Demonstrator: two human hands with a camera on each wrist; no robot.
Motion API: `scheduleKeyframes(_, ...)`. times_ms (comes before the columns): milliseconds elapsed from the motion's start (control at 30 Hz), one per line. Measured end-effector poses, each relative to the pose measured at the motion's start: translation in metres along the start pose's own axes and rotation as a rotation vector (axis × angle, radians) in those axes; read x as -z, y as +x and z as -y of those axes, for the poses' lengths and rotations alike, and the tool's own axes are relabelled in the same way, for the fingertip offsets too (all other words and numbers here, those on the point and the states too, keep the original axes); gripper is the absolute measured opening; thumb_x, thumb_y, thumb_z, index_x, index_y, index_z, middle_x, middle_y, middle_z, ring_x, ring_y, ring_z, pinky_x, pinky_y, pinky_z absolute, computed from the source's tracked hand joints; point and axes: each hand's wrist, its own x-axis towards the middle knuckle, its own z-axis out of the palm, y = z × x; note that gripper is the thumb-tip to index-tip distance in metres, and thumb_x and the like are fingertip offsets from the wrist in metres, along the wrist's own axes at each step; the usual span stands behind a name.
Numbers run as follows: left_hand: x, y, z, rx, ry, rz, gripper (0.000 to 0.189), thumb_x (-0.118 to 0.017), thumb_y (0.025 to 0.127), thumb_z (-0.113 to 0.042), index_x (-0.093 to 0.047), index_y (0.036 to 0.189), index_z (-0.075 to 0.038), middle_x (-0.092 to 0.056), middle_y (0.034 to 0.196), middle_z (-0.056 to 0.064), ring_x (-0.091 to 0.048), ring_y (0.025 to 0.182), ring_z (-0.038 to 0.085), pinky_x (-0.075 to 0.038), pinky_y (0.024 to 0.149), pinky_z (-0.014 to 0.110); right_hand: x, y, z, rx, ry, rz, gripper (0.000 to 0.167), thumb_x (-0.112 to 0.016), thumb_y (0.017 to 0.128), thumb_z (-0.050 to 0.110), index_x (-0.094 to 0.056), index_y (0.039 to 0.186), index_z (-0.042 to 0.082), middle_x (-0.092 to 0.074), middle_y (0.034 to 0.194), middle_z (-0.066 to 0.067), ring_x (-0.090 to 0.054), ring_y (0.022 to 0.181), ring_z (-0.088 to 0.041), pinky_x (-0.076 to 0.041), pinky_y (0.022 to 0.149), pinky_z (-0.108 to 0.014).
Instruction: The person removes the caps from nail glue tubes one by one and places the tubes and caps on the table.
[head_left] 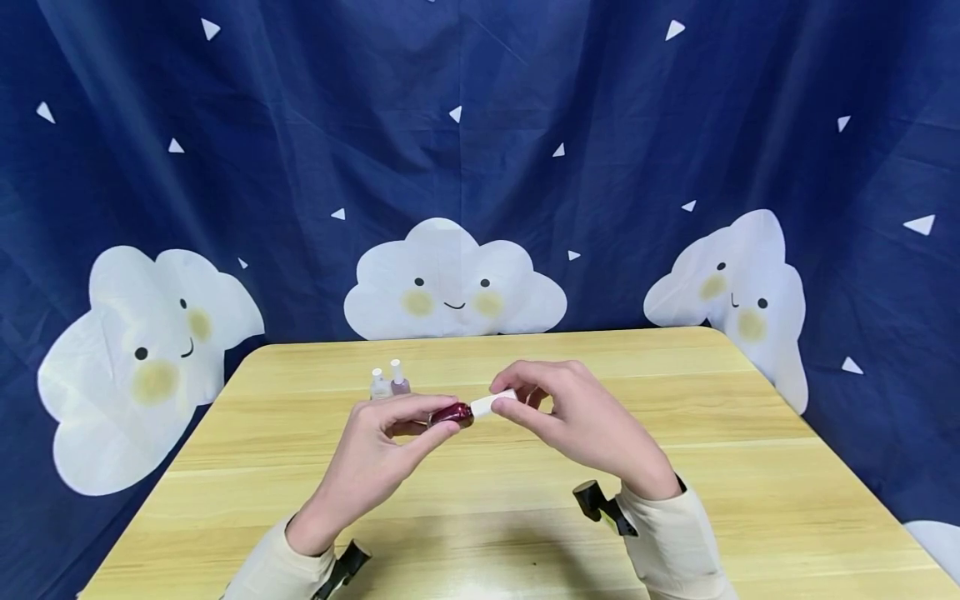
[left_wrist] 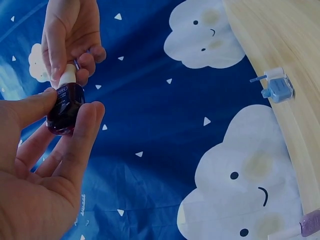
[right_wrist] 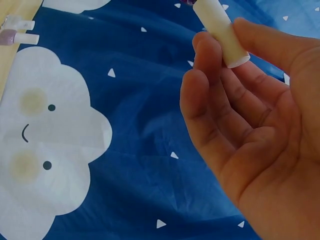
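My left hand [head_left: 386, 446] holds a nail polish bottle [head_left: 452, 414] of dark red glass between thumb and fingers, tilted on its side above the table. With thumb and fingertips, my right hand [head_left: 573, 417] pinches its white cap [head_left: 491, 403]. Cap and bottle meet end to end in the head view. Dark glass and small print on the bottle [left_wrist: 66, 107] show in the left wrist view. The right wrist view has the cap [right_wrist: 222, 35] between thumb and index finger, most of the bottle being out of frame.
Behind my left hand stand a pale nail polish bottle [head_left: 380, 386] and a lavender one [head_left: 400, 381], both white-capped. A light blue bottle [left_wrist: 281, 90] with a small brush beside it shows in the left wrist view. The wooden table [head_left: 675, 400] ends at a dark blue cloud-patterned curtain [head_left: 480, 167].
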Motion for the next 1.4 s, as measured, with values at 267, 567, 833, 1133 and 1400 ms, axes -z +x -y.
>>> scheduleKeyframes(267, -0.0001, 0.0003, 0.0008, -0.004, 0.002, -0.005, 0.02, -0.079, 0.091, -0.017, -0.079, 0.111, -0.02, -0.078, 0.102, -0.007, -0.075, 0.091, 0.011, -0.064, 0.079, 0.029, 0.0, 0.0, -0.0006, 0.01, 0.007, -0.021, 0.007, -0.074, 0.097, 0.025, -0.072, 0.103, 0.022, -0.065, 0.082, 0.017, -0.061, 0.074, -0.002, -0.057, 0.068, -0.025)
scheduleKeyframes(567, -0.0001, 0.0005, 0.0008, -0.024, 0.024, -0.01, 0.02, -0.079, 0.091, -0.017, -0.079, 0.111, -0.02, -0.078, 0.103, -0.008, -0.074, 0.093, 0.01, -0.064, 0.079, 0.028, 0.0012, -0.0004, -0.0031, 0.006, -0.002, -0.011, 0.008, -0.069, 0.1, 0.027, -0.074, 0.101, 0.022, -0.066, 0.079, 0.017, -0.061, 0.072, 0.0, -0.055, 0.067, -0.023)
scheduleKeyframes(833, -0.0006, 0.0006, 0.0024, -0.032, 0.043, -0.013, 0.021, -0.08, 0.091, -0.018, -0.079, 0.111, -0.021, -0.078, 0.103, -0.009, -0.074, 0.093, 0.01, -0.064, 0.08, 0.028, 0.0016, -0.001, -0.0035, 0.02, -0.015, -0.022, 0.007, -0.076, 0.095, 0.023, -0.074, 0.101, 0.02, -0.064, 0.08, 0.017, -0.059, 0.073, -0.001, -0.054, 0.067, -0.022)
scheduleKeyframes(1133, -0.0006, 0.0002, 0.0026, -0.025, 0.041, -0.009, 0.021, -0.079, 0.091, -0.019, -0.079, 0.112, -0.022, -0.078, 0.103, -0.009, -0.074, 0.091, 0.009, -0.064, 0.079, 0.028, 0.0016, -0.0003, -0.0021, 0.016, -0.016, -0.024, 0.01, -0.075, 0.096, 0.026, -0.073, 0.104, 0.02, -0.064, 0.081, 0.017, -0.059, 0.073, -0.001, -0.055, 0.067, -0.022)
scheduleKeyframes(1400, -0.0019, 0.0005, 0.0021, -0.002, 0.031, 0.004, 0.021, -0.079, 0.092, -0.021, -0.079, 0.113, -0.021, -0.078, 0.103, -0.008, -0.074, 0.091, 0.009, -0.064, 0.079, 0.028, 0.0019, 0.0004, -0.0033, -0.005, -0.016, 0.018, 0.011, -0.069, 0.1, 0.03, -0.074, 0.105, 0.021, -0.065, 0.083, 0.017, -0.06, 0.075, -0.002, -0.055, 0.066, -0.023)
